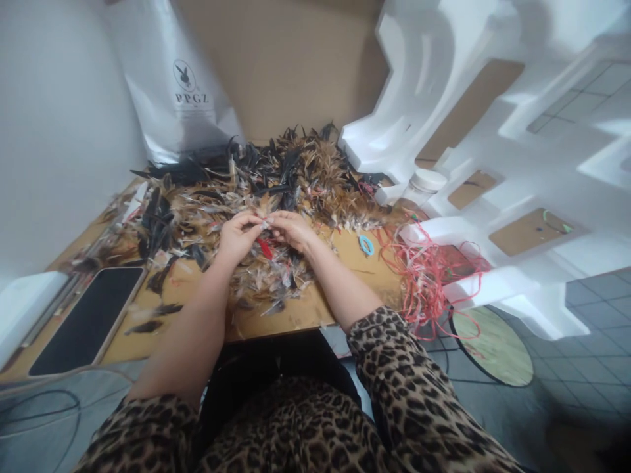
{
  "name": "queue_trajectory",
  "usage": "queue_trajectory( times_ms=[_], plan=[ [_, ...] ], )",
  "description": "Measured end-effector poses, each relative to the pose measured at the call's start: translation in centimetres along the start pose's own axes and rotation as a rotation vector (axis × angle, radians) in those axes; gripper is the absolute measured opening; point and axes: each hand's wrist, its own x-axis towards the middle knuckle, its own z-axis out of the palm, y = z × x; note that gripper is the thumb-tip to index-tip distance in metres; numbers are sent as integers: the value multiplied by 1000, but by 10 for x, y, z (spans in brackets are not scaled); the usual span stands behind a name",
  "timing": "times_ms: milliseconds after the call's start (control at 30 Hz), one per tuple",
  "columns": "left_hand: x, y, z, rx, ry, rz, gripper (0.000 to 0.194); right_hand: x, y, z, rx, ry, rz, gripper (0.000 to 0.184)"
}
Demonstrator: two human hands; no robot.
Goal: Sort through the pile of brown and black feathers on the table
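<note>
In the head view, the left hand and right hand are pinching a small pale piece between fingertips above feathers littering the tan table, with a silver bag standing behind and white foam rising at right.

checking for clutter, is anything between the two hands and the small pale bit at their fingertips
Nothing visible: the fingertips of the left hand and right hand meet at the pale bit. The red piece shows just below, not between.
</note>
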Motion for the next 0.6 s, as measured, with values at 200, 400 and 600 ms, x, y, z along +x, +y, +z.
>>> queue_trajectory(
  times_ms=[200,400,600],
  plan=[
    [-1,0,-4,215,-86,122,7,0,1,-1,-158,60,-55,28],
    [-2,1,-2,201,-65,101,8,1,3,0,-301,117,-170,17],
    [-3,-4,1,-41,-9,-169,28,8,8,1,-227,106,-191,18]
  ],
)
